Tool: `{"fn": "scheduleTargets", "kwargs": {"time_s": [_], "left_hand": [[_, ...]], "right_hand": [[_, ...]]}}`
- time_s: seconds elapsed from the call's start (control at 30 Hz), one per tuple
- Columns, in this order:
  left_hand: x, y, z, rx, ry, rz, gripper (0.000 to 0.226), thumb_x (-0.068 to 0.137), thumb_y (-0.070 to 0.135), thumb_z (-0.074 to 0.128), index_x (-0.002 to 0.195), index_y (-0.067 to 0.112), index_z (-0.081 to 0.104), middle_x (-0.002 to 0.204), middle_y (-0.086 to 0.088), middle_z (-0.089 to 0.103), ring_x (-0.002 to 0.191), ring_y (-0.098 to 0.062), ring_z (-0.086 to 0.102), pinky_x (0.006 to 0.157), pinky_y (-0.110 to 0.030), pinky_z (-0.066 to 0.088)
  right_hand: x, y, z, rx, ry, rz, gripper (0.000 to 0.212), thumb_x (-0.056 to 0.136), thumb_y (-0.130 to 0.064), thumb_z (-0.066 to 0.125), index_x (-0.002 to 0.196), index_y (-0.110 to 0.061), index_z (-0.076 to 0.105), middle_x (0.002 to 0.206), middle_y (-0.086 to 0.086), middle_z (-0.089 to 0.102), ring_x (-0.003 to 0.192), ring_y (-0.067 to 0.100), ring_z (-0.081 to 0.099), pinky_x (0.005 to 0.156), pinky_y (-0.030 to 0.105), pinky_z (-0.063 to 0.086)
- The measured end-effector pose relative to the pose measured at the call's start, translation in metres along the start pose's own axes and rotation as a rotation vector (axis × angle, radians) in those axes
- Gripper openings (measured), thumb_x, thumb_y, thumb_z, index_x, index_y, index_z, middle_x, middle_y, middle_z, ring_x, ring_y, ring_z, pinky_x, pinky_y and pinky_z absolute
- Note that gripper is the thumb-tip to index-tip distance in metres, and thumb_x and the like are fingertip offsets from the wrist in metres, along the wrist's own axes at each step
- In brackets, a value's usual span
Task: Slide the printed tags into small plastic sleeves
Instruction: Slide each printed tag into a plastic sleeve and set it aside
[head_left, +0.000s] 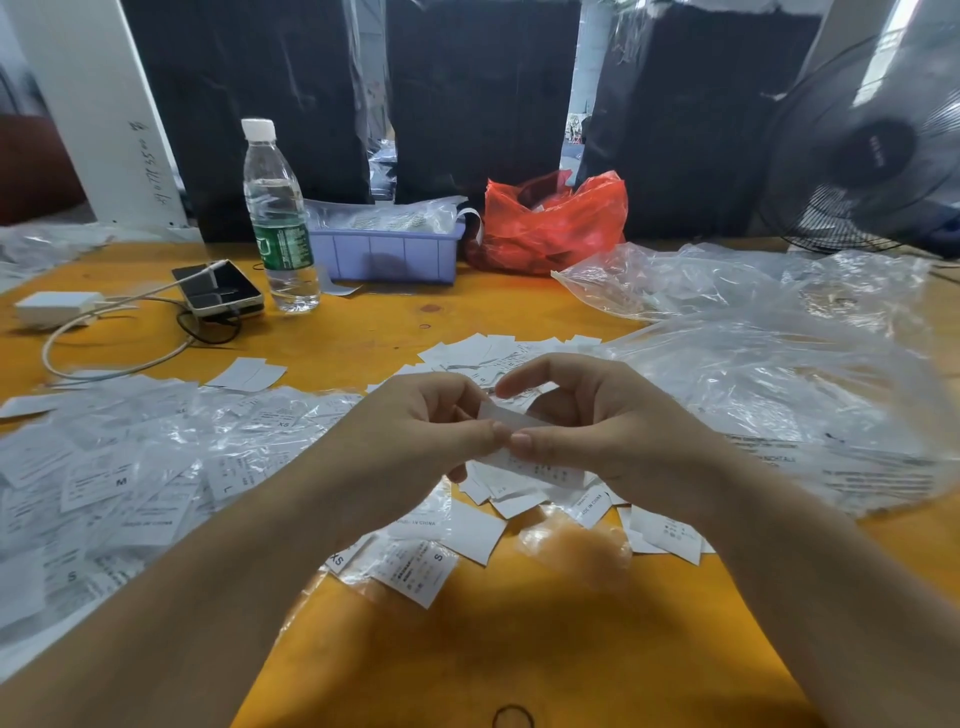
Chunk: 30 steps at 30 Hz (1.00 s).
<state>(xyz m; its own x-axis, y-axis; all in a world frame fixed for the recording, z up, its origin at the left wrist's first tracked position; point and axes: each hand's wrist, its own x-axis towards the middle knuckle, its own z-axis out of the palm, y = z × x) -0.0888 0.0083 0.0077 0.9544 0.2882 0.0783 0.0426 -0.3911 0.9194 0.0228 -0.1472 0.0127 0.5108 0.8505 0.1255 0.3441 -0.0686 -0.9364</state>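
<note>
Between the two hands, a small white printed tag (511, 415) is pinched by the left hand (415, 431) and right hand (587, 421) above the table; whether a clear sleeve surrounds it is hard to tell. Loose white tags (467, 530) lie beneath, partly hidden. Sleeved tags (119, 483) cover the orange wooden table (493, 639) at left. Behind stand a clear water bottle (280, 218), lilac plastic tray (387, 254), red plastic bag (550, 223) and black fan (872, 150), cut off.
</note>
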Motion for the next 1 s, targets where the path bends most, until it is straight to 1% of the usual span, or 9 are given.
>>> {"fn": "scheduleTargets", "kwargs": {"time_s": [0.13,0.23,0.33,0.43,0.53,0.63,0.7,0.83,1.0], "left_hand": [[0.0,-0.001,-0.003,-0.031,0.015,-0.015,0.01,0.087,0.018,0.07,0.078,0.014,0.069,0.059,0.0,0.062,0.052,-0.009,0.052,0.049,-0.022,0.038],[0.001,-0.001,-0.003,-0.056,0.017,-0.018,0.01,0.084,0.02,0.073,0.077,0.014,0.068,0.064,-0.008,0.064,0.059,-0.019,0.053,0.051,-0.03,0.037],[0.001,-0.001,-0.004,-0.102,0.038,-0.02,0.01,0.087,0.014,0.069,0.079,0.01,0.065,0.063,-0.006,0.064,0.056,-0.015,0.055,0.048,-0.027,0.04],[0.001,0.0,-0.006,-0.135,0.032,-0.03,0.017,0.08,0.02,0.075,0.076,0.01,0.063,0.063,-0.006,0.064,0.056,-0.015,0.055,0.047,-0.024,0.042],[0.0,0.001,-0.009,-0.231,-0.039,-0.063,0.028,0.068,0.033,0.077,0.078,0.009,0.066,0.071,-0.008,0.064,0.057,-0.013,0.057,0.046,-0.022,0.044],[0.001,0.002,-0.012,-0.378,-0.13,-0.093,0.013,0.077,0.025,0.075,0.079,0.012,0.073,0.08,-0.011,0.068,0.056,-0.013,0.058,0.044,-0.021,0.045],[0.002,0.002,-0.012,-0.399,-0.144,-0.09,0.007,0.076,0.021,0.072,0.077,0.016,0.075,0.08,-0.011,0.069,0.056,-0.013,0.058,0.044,-0.021,0.044],[0.0,0.003,-0.011,-0.407,-0.155,-0.064,0.021,0.072,0.029,0.067,0.082,0.011,0.072,0.075,-0.007,0.068,0.056,-0.013,0.057,0.045,-0.02,0.044],[-0.002,0.005,-0.008,-0.327,-0.156,-0.037,0.022,0.074,0.03,0.065,0.082,0.01,0.069,0.072,-0.003,0.068,0.057,-0.011,0.057,0.046,-0.018,0.042]], "right_hand": [[0.001,0.002,-0.001,-0.007,-0.003,0.005,0.04,0.078,-0.012,0.074,0.116,-0.011,0.061,0.085,0.013,0.07,0.083,0.03,0.068,0.082,0.051,0.052],[0.001,0.0,-0.002,0.0,0.006,0.002,0.048,0.069,-0.022,0.075,0.114,-0.01,0.062,0.091,0.017,0.07,0.087,0.034,0.068,0.084,0.051,0.052],[0.002,0.0,-0.003,0.009,0.003,-0.01,0.044,0.068,-0.023,0.073,0.107,-0.005,0.065,0.096,0.024,0.068,0.086,0.042,0.065,0.081,0.058,0.051],[0.002,0.001,-0.004,0.004,-0.026,-0.029,0.029,0.072,-0.021,0.072,0.095,-0.004,0.069,0.087,0.015,0.069,0.076,0.027,0.066,0.069,0.043,0.05],[0.002,0.002,-0.006,0.004,-0.043,-0.051,0.007,0.08,-0.012,0.069,0.085,-0.008,0.069,0.079,0.01,0.069,0.073,0.022,0.065,0.063,0.03,0.047],[0.001,0.0,-0.008,0.062,-0.047,-0.062,0.017,0.074,-0.018,0.069,0.086,-0.006,0.068,0.081,0.008,0.07,0.07,0.016,0.066,0.06,0.023,0.048],[0.0,-0.001,-0.008,0.112,-0.061,-0.056,0.021,0.073,-0.017,0.067,0.088,-0.003,0.068,0.084,0.009,0.071,0.07,0.015,0.067,0.058,0.021,0.049],[-0.001,-0.002,-0.009,0.163,-0.082,-0.045,0.015,0.074,-0.014,0.069,0.086,-0.005,0.068,0.084,0.007,0.071,0.071,0.017,0.068,0.061,0.019,0.051],[-0.001,-0.001,-0.007,0.167,-0.091,-0.054,0.008,0.077,-0.012,0.071,0.084,-0.008,0.068,0.079,0.004,0.072,0.07,0.015,0.067,0.062,0.019,0.05]]}}
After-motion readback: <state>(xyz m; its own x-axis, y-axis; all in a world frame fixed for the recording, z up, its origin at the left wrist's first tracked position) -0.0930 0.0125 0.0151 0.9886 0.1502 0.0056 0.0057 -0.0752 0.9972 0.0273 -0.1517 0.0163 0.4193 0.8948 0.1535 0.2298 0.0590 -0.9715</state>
